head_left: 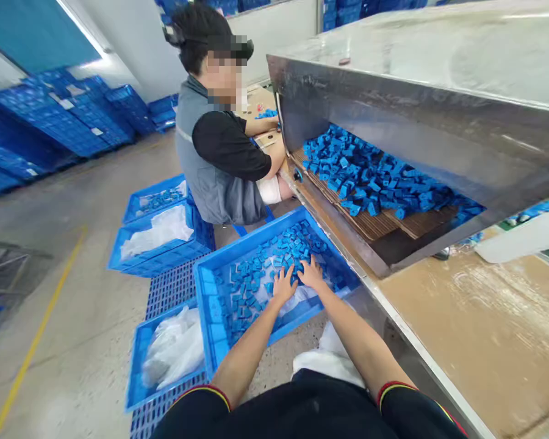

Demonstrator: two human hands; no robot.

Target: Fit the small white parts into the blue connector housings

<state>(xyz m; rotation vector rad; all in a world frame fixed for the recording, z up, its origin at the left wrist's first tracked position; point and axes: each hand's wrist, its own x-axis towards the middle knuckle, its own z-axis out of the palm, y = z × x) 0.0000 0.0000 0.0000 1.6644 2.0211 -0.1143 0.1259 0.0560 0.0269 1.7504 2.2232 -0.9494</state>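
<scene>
Both of my hands reach down into a large blue plastic crate scattered with small blue block-shaped parts. My left hand touches the parts near the crate's middle, its fingers spread. Just beside it, my right hand rests among the parts with fingers apart. No part is visibly gripped in either hand, though the fingertips are partly covered by the pieces. Clear plastic sheeting shows beneath the parts near my wrists.
A metal hood covers a heap of blue parts on the workbench at right. A co-worker sits ahead. Crates with plastic bags stand on blue pallets at left; stacked crates line the wall.
</scene>
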